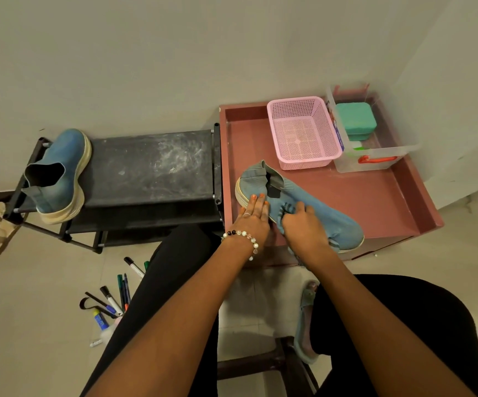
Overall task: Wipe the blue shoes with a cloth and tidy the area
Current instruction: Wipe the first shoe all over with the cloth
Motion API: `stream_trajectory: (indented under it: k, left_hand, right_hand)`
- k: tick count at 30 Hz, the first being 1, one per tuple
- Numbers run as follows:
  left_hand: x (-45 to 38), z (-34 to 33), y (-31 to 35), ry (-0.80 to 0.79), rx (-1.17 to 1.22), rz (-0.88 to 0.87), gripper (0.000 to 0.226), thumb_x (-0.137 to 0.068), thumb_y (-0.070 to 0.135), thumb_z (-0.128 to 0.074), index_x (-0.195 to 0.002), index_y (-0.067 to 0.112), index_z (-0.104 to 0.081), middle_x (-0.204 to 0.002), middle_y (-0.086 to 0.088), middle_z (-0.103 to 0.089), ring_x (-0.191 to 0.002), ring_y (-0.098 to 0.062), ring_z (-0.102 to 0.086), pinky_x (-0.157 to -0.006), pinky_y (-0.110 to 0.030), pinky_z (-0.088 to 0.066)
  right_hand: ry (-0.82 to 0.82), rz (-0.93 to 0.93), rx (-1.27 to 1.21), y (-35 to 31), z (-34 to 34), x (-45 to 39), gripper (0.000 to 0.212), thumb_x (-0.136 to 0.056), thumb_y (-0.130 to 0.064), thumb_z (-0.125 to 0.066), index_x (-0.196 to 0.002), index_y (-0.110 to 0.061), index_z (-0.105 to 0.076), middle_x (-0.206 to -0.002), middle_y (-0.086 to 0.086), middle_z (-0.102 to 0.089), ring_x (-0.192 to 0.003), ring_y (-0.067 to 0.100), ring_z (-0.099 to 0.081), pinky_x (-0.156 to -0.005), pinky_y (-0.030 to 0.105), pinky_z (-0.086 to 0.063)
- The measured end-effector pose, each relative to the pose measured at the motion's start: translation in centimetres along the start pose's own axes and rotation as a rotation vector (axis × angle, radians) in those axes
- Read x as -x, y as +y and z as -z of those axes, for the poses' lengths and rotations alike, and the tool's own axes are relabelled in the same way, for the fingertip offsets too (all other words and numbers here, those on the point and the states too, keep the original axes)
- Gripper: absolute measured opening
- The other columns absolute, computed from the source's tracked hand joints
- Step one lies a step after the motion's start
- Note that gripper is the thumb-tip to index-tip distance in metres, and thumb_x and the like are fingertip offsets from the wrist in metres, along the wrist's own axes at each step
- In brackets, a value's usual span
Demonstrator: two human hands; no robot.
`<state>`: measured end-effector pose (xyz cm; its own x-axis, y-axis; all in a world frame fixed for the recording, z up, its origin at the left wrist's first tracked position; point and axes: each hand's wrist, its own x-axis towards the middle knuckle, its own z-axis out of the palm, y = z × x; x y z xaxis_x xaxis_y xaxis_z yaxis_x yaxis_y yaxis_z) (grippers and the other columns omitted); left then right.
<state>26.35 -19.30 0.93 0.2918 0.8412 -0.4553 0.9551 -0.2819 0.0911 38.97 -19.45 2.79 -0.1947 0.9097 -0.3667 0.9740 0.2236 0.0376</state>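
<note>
1. Left hand (253, 214), beaded bracelet (243, 239) at the wrist, laid flat with straight fingers on the heel side of a blue knit shoe with a cream sole (318, 207).
2. Right hand (300, 224) curled round a bunched blue-grey cloth (285, 212), pressed against that shoe's middle.
3. Shoe lying across the front of a shallow reddish-brown tray table (375, 196).
4. Second blue shoe (58, 176) on its side at the left end of a black fabric shoe rack (151, 167).
5. Pink perforated plastic basket (303, 130) beside a clear plastic box (375, 150) at the tray's back.
6. Scattered marker pens (114, 299) on the floor.
</note>
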Motion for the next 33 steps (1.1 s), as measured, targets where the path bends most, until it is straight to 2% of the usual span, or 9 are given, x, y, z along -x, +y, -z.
stream_trajectory:
  k: [4,8,10,12,15,21,25,28,33]
  left_hand:
    - [-0.1,-0.1,0.0,-0.002,0.006,0.000,0.071,-0.095,0.003,-0.039,-0.149,-0.001,0.008,-0.156,-0.016,0.022,-0.145,-0.032,0.017,-0.118,-0.043,-0.006]
    - [-0.2,-0.3,0.0,0.012,0.017,0.000,0.066,-0.097,0.003,-0.034,-0.149,-0.002,0.008,-0.156,-0.016,0.021,-0.145,-0.032,0.016,-0.119,-0.044,-0.006]
    - [-0.1,-0.3,0.1,0.019,0.020,0.006,0.066,-0.097,0.001,-0.033,-0.149,-0.002,0.008,-0.156,-0.016,0.021,-0.145,-0.032,0.016,-0.118,-0.044,-0.006]
    - [0.0,-0.4,0.1,0.021,0.017,0.010,0.067,-0.097,0.001,-0.034,-0.149,-0.002,0.008,-0.156,-0.016,0.021,-0.145,-0.033,0.016,-0.118,-0.044,-0.006]
    - [-0.1,-0.4,0.1,0.010,0.033,0.013,0.072,-0.095,0.001,-0.040,-0.149,-0.002,0.008,-0.156,-0.016,0.022,-0.145,-0.033,0.017,-0.117,-0.044,-0.006]
    - [0.1,0.5,-0.1,-0.060,0.074,-0.006,0.083,-0.092,0.008,-0.049,-0.149,-0.001,0.010,-0.156,-0.014,0.024,-0.144,-0.030,0.019,-0.118,-0.043,-0.005]
    - [-0.1,0.0,-0.2,-0.033,0.061,-0.005,0.083,-0.091,0.003,-0.049,-0.149,0.000,0.010,-0.156,-0.013,0.024,-0.145,-0.029,0.019,-0.119,-0.045,-0.008]
    - [0.0,-0.2,-0.3,-0.029,0.058,-0.010,0.082,-0.090,-0.001,-0.046,-0.150,0.002,0.010,-0.156,-0.010,0.025,-0.145,-0.028,0.018,-0.118,-0.047,-0.009]
    - [0.0,-0.3,-0.7,-0.011,0.079,-0.021,0.083,-0.089,-0.003,-0.047,-0.151,0.004,0.009,-0.157,-0.008,0.024,-0.145,-0.027,0.017,-0.117,-0.048,-0.013]
  right_hand:
    - [0.090,0.008,0.005,-0.1,-0.8,-0.7,0.034,-0.095,-0.014,-0.045,-0.127,-0.007,-0.053,-0.132,0.021,-0.041,-0.120,0.035,-0.039,-0.102,0.038,-0.038]
    - [-0.076,0.063,0.002,1.0,-0.3,-0.2,0.034,-0.087,-0.014,-0.058,-0.120,-0.006,-0.055,-0.126,0.018,-0.045,-0.116,0.035,-0.043,-0.095,0.038,-0.043]
    - [-0.187,0.039,-0.006,1.7,0.3,0.5,0.033,-0.087,-0.011,-0.058,-0.118,-0.005,-0.054,-0.122,0.019,-0.049,-0.112,0.035,-0.049,-0.090,0.038,-0.045]
    - [-0.229,-0.004,-0.012,2.0,0.8,1.2,0.033,-0.090,-0.009,-0.053,-0.122,-0.004,-0.052,-0.123,0.019,-0.047,-0.109,0.035,-0.053,-0.087,0.038,-0.046]
    - [-0.156,0.009,0.028,1.3,1.3,1.5,0.030,-0.095,-0.009,-0.046,-0.124,-0.007,-0.052,-0.123,0.020,-0.048,-0.109,0.034,-0.054,-0.087,0.037,-0.046]
    - [-0.041,0.055,-0.002,-0.4,0.2,-0.4,0.032,-0.088,-0.018,-0.060,-0.118,-0.008,-0.058,-0.127,0.019,-0.046,-0.117,0.035,-0.042,-0.095,0.037,-0.043]
    - [0.044,0.037,-0.099,0.3,0.1,-0.7,0.037,-0.091,-0.017,-0.053,-0.127,-0.012,-0.054,-0.130,0.017,-0.041,-0.119,0.033,-0.040,-0.096,0.035,-0.040]
    - [0.013,0.043,-0.086,0.7,0.1,0.3,0.035,-0.088,-0.014,-0.056,-0.123,-0.011,-0.056,-0.128,0.015,-0.042,-0.117,0.032,-0.041,-0.092,0.035,-0.042]
    - [-0.151,-0.092,-0.003,2.1,0.7,2.3,0.040,-0.083,-0.010,-0.065,-0.121,-0.006,-0.053,-0.126,0.014,-0.043,-0.119,0.034,-0.043,-0.090,0.040,-0.045]
